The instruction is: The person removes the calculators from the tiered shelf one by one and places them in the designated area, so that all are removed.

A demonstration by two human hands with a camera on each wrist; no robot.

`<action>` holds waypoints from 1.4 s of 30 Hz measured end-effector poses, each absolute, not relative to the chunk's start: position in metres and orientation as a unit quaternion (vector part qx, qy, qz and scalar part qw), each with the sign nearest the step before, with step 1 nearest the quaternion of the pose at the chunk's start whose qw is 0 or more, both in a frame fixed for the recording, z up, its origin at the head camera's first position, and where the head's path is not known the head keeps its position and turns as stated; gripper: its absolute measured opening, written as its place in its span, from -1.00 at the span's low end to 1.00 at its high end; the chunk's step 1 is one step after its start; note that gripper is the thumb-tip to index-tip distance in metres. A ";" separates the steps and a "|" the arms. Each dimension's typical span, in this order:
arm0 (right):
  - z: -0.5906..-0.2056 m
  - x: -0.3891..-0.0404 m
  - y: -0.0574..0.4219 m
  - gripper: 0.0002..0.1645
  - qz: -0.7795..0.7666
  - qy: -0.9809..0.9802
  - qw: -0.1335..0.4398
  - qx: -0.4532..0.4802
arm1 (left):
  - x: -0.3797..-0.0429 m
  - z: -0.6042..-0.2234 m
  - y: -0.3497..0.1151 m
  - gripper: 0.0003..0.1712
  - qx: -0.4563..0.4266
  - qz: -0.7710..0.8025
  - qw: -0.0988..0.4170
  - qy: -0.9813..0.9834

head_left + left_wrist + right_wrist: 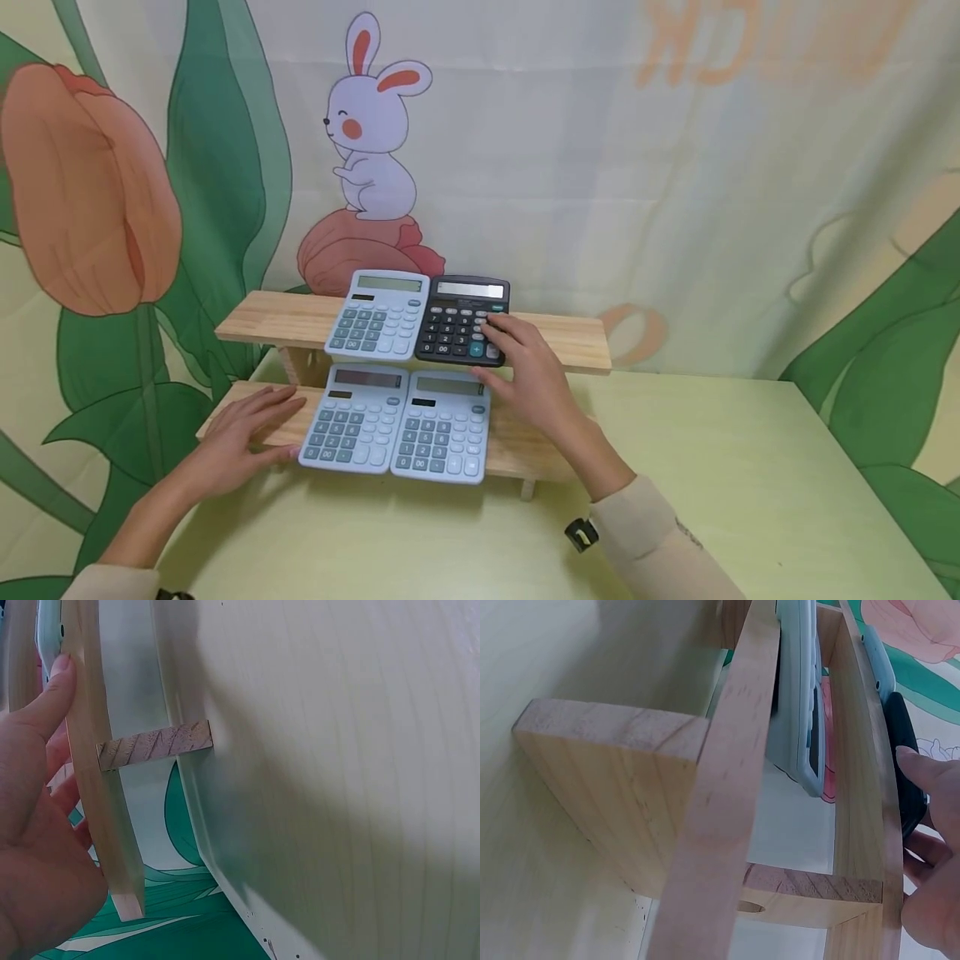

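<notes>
A black calculator lies on the upper step of a wooden two-step stand, beside a pale blue calculator. My right hand holds the black one at its lower right corner, thumb at the front edge and fingers over the right-hand keys. On the lower step, two more pale blue calculators lie side by side. Resting on the left end of that step, my left hand has its fingers extended. Its thumb touches or nearly touches the lower left calculator's edge.
The wooden stand's upper step extends to the right of the black calculator. Below, short wooden legs rest on a pale yellow-green table. A printed curtain with a rabbit and tulips hangs behind.
</notes>
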State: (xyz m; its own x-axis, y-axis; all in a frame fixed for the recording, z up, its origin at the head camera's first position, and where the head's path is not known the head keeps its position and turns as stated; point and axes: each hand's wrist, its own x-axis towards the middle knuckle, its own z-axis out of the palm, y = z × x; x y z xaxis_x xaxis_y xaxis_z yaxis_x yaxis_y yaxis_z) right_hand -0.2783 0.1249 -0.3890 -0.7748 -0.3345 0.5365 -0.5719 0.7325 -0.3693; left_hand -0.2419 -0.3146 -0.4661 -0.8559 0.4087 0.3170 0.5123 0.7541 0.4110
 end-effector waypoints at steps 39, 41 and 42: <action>-0.380 -0.224 0.173 -0.56 0.407 -0.856 0.246 0.203 | -0.239 -0.466 -0.310 -0.15 -0.233 -0.267 0.093 -0.930; -0.382 -0.222 0.174 -0.69 0.433 -0.853 0.233 0.173 | -0.239 -0.465 -0.310 -0.15 -0.235 -0.267 0.094 -0.930; -0.385 -0.222 0.175 -0.74 0.442 -0.854 0.225 0.157 | -0.239 -0.465 -0.310 -0.15 -0.236 -0.267 0.095 -0.929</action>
State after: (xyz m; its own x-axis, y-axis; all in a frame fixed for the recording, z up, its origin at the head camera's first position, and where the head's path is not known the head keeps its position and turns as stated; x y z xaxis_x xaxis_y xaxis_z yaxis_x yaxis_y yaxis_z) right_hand -0.2219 0.1752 -0.3847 -0.8493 -0.0689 0.5234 -0.4671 0.5601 -0.6842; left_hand -0.2387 -0.3101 -0.4648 -0.8706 0.3878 0.3029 0.4895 0.7457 0.4521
